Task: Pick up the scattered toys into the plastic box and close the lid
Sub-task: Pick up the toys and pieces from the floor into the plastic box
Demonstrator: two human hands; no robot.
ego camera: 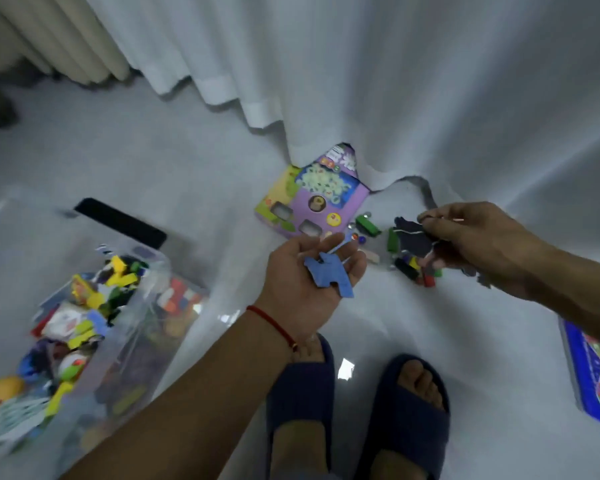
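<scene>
The clear plastic box (84, 323), lid off and heaped with toys, stands on the floor (194, 161) at the left. Right of it, the left hand (309, 282) lies palm up, fingers loosely curled round a blue foam piece (329, 275). Loose blocks (413, 268) lie just beyond, beside a purple toy card (316, 199). The right hand (478, 237) pinches a dark foam piece (413, 237) above them.

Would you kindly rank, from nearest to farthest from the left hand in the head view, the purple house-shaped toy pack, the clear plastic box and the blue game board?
From the left hand:
1. Purple house-shaped toy pack, just beyond its fingers.
2. Clear plastic box, to its left.
3. Blue game board, far right edge.
</scene>
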